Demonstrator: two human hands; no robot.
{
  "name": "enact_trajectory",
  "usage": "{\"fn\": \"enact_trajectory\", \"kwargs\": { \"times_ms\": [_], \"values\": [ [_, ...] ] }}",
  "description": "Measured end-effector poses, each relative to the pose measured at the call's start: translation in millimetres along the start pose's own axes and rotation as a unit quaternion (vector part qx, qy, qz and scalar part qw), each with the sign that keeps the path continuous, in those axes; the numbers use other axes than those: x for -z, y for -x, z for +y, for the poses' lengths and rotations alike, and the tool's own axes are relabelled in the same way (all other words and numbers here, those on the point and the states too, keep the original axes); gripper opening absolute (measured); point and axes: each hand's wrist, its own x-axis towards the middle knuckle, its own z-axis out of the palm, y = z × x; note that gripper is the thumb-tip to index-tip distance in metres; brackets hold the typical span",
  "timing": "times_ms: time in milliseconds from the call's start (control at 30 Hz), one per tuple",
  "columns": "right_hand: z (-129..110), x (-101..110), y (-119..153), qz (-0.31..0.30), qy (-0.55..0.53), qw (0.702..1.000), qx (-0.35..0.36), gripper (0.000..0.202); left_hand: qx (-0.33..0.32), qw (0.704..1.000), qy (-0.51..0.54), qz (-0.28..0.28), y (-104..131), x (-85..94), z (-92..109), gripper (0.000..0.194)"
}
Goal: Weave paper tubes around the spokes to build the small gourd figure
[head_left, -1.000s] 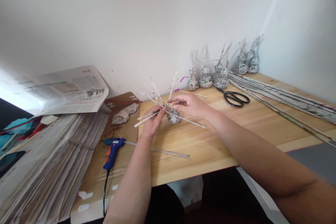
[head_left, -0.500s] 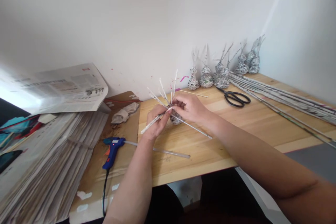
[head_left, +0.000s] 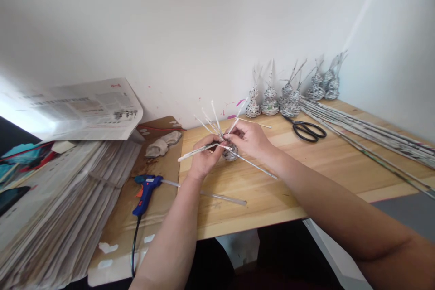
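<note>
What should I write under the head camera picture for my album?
Left hand and right hand on a small spiky woven piece, blue glue gun lying nearby.

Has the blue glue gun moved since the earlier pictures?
No. The blue glue gun lies in the same place on the cardboard; only the view shifted slightly.

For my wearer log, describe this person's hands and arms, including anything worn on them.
The left hand and right hand wear no gloves, and no rings or watch show. No sleeve covers the left forearm or right forearm. No bracelets or markings can be made out.
</note>
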Motion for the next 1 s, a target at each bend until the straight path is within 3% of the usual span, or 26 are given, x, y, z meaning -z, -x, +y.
{"fn": "enact_trajectory", "kwargs": {
  "times_ms": [500,767,900,1000],
  "values": [
    [-4.5,0.3,-0.8,0.029,0.019,0.999,0.014,0.004,-0.01,1.0,-0.018,0.023,-0.3,1.2,-2.6,0.017],
    [1.8,1.5,-1.6,-0.036,-0.034,0.999,-0.009,0.002,0.039,0.997,0.072,0.006,-3.3,0.7,-2.5,0.022],
    [-1.0,8.8,-5.6,-0.081,-0.113,0.988,-0.064,0.019,0.078,0.987,0.142,-0.016,-4.4,0.8,-2.0,0.027],
    [-4.0,13.4,-6.8,-0.138,-0.131,0.98,-0.05,0.025,0.089,0.982,0.166,-0.025,-4.9,2.3,-0.4,0.031]
  ]
}}
